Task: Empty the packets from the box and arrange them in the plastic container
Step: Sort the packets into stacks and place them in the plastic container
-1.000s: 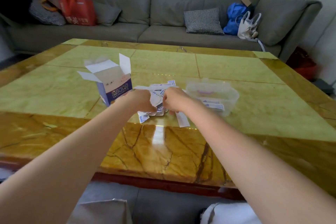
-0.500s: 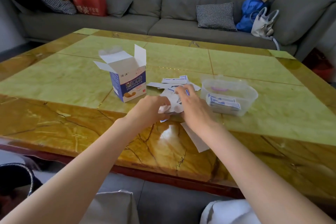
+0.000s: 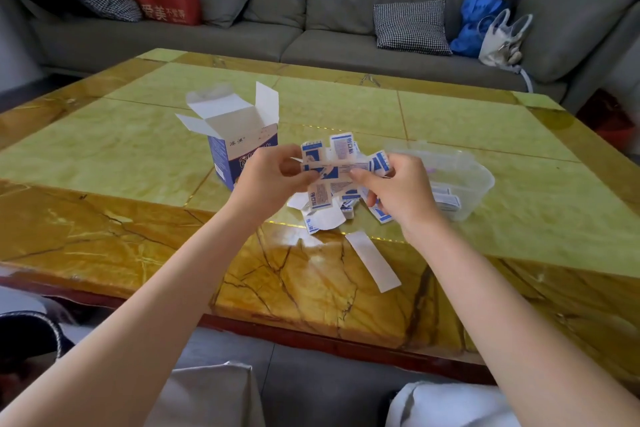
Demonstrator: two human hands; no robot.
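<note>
Both hands have lifted clear of the bench since the earlier frame, bringing a fanned bundle of packets [image 3: 332,166] up with them. The left hand [image 3: 273,177] pinches the bundle's left side between thumb and curled fingers; the right hand [image 3: 398,187] grips its right side the same way, so neither is free. More loose packets [image 3: 322,218] lie on the bench just below the hands, and one white strip [image 3: 374,262] sits nearer the person. The box [image 3: 239,142] stands upright with its flaps open, left of the hands; whether anything remains inside cannot be told. The plastic container [image 3: 474,184] sits just right of the right hand, with a few packets already in it. Judging from this, the bundle is being squared up before going into the container, and the task looks partly done.
</note>
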